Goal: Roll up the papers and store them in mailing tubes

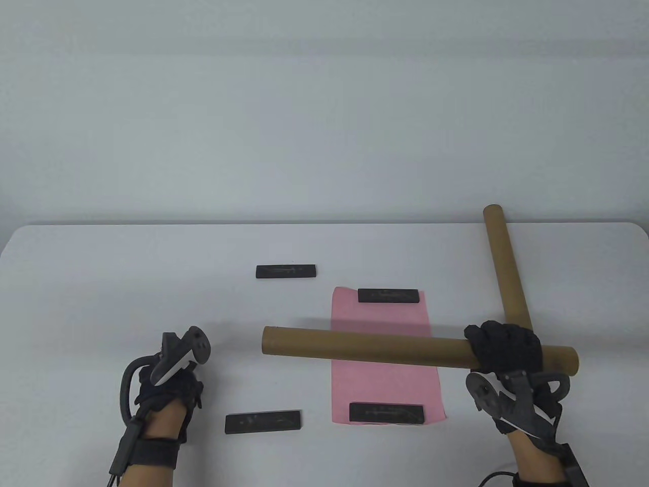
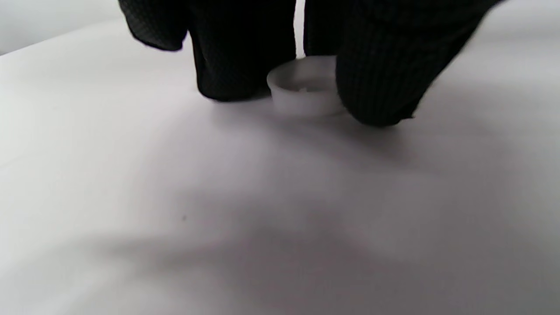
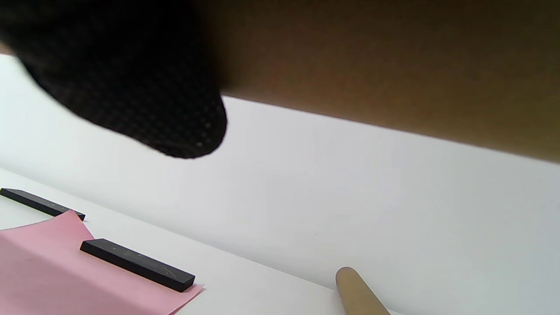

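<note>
Right hand [image 1: 507, 350] grips the near tube [image 1: 375, 347]; left fingers [image 2: 236, 65] pinch a white cap [image 2: 302, 89], which could slip free

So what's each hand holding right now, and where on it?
Right hand grips the raised mailing tube near its right end. Left hand fingertips pinch the small white cap by its sides, on the table.

This looks like a lab or recording studio rather than a home. A plain white counter [image 1: 101, 284] with rounded corners stands against a bare, pale wall [image 1: 324, 101]. Four identical black bar weights [image 1: 286, 271] lie spread from ten to five o'clock around a pink paper sheet [image 1: 385, 385]. Both wrists carry cabled tracking gear.
</note>
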`<action>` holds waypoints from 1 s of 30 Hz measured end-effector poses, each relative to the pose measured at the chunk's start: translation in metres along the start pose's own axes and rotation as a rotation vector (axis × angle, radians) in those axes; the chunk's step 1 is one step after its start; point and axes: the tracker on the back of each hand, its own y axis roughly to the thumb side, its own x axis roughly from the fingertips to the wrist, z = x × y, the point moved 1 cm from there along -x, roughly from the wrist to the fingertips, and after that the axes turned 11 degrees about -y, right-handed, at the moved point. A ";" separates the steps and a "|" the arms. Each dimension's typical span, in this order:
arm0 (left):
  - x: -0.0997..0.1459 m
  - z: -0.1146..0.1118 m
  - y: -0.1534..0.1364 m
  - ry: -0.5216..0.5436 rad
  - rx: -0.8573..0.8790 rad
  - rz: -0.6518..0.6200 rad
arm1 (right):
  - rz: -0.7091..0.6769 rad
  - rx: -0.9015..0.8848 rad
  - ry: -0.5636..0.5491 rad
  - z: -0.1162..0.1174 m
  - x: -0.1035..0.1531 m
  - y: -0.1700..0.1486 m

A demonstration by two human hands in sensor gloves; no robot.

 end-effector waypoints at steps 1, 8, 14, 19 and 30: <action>0.000 0.000 0.000 0.007 -0.002 -0.005 | -0.002 0.000 0.001 0.000 0.000 0.000; 0.026 0.019 -0.006 0.152 0.347 -0.337 | -0.002 -0.025 0.000 0.001 0.001 0.000; 0.058 0.036 0.005 0.203 0.775 -0.886 | 0.001 -0.053 0.001 0.001 0.002 0.000; 0.069 0.035 0.016 0.140 0.915 -1.096 | -0.005 -0.068 -0.013 0.000 0.003 0.000; 0.081 0.029 0.026 0.248 1.030 -1.042 | 0.011 -0.085 0.000 0.002 0.004 0.000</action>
